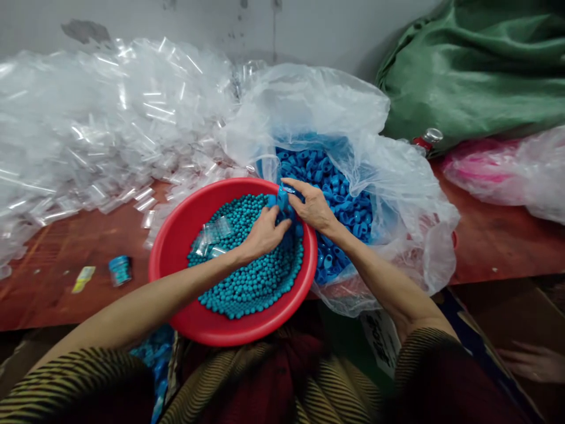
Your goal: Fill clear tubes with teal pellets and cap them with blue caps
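A red basin (pixel 163 250) holds a heap of small teal beads (pixel 247 282), with several clear plastic tubes (pixel 207 238) lying on the beads. Over the basin's far right side, my left hand (pixel 267 232) is closed with its fingertips at a small blue plastic cap (pixel 281 199). My right hand (pixel 314 207) meets it from the right, thumb and forefinger pinching the same blue piece; its exact outline is blurred. Beside the basin, a clear plastic bag (pixel 397 188) lies open, full of blue plastic caps (pixel 348 203).
A large pile of clear plastic tubes (pixel 110 129) covers the left back of the red table (pixel 66 247). A bead-filled tube (pixel 120 270) and a yellow wrapper (pixel 83 279) lie front left. A green sack (pixel 477 76) and pink bag (pixel 485 168) stand right. Another person's hand (pixel 534 360) shows lower right.
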Demonstrator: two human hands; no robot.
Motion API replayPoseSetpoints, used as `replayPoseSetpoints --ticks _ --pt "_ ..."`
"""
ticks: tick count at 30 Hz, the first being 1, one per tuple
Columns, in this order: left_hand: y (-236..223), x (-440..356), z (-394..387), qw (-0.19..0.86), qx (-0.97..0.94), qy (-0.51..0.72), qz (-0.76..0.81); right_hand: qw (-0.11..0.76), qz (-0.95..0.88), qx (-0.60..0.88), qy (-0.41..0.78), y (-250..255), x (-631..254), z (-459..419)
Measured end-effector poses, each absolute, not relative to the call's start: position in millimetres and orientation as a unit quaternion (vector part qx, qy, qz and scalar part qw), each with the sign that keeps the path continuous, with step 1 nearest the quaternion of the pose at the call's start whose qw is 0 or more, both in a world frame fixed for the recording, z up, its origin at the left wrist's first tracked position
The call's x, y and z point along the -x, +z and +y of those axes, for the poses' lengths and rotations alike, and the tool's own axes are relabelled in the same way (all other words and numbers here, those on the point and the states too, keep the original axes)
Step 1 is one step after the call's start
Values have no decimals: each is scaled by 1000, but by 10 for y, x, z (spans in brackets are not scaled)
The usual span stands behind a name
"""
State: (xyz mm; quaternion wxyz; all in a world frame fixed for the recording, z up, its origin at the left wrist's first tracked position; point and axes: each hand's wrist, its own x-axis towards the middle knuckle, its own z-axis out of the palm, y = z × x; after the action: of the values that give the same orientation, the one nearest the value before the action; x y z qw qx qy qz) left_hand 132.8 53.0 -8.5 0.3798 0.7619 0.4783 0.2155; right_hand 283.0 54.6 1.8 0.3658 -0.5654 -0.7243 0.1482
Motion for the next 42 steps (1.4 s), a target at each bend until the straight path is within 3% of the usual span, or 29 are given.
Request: replayPoseSetpoints --ticks 3,7,12,14,17,22,25,30,37,39,42 --pt "-142 -1283 479 354 -781 146 494 396 -708 561 163 22 -2860 543" --pt "-164 -1105 524 339 -790 141 491 390 -685 599 143 -27 -3048 513" --pt "-150 -648 552 295 -808 128 494 206 -690 693 43 -65 -3328 375" --pt "-148 -449 506 268 -827 85 486 182 -705 686 3 48 -3258 271" --pt "-171 -263 425 225 -872 0 436 157 -770 618 34 270 -2894 106" --pt "-294 -303 447 201 -901 -83 376 -87 -896 413 134 165 -2166 -117" --pt "-384 -349 505 260 -886 -59 380 -153 -904 378 130 -96 -2032 -167" --pt "-506 -392 538 466 -757 50 455 -202 -881 408 128 -158 -2154 -122" --pt "-649 -906 647 603 -633 49 483 -136 -853 482 147 57 -2213 -89" --pt "-641 -1034 621 652 -595 50 467 -69 -832 525 166 73 -2259 -75" --pt "-590 -1061 567 715 -545 64 434 105 -775 583 220 80 -2388 -53"
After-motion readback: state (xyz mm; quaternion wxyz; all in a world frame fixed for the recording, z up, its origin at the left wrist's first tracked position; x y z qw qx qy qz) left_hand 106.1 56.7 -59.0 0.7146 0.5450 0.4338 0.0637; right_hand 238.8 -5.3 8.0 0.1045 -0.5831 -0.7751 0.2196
